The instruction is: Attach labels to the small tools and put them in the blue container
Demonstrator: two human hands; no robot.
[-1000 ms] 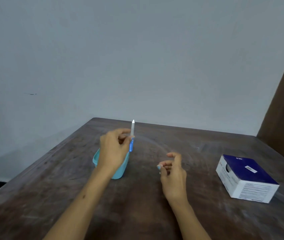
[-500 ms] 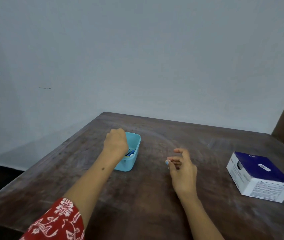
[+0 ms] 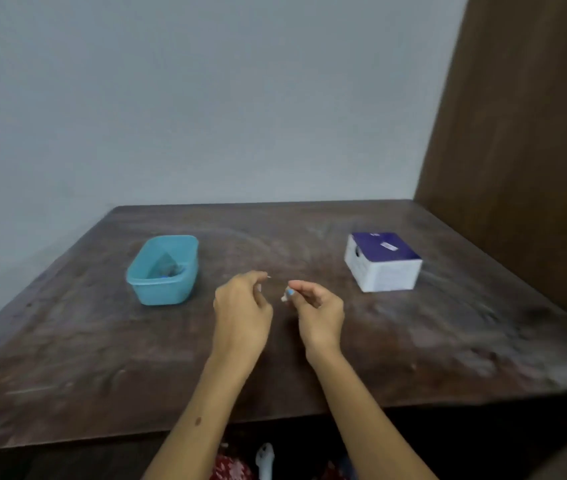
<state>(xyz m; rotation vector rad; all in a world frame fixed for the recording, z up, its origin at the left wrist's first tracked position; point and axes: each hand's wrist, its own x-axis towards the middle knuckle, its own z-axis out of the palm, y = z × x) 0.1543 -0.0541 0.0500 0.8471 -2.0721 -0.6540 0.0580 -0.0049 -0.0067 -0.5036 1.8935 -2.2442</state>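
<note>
Your dark wooden table (image 3: 102,358) carries a blue container (image 3: 162,291) at left and a box (image 3: 384,271) at right.

— What does the person wear on the arms?

— Nothing: both forearms are bare from the bottom edge of the frame up to the left hand (image 3: 242,308) and the right hand (image 3: 318,308). No rings, watch or bands show.

— Any marks?

— A small dark spot on the left forearm, lower centre.

— Clothing?

— A scrap of red cloth with a white pattern at the bottom centre, blurred.
</note>
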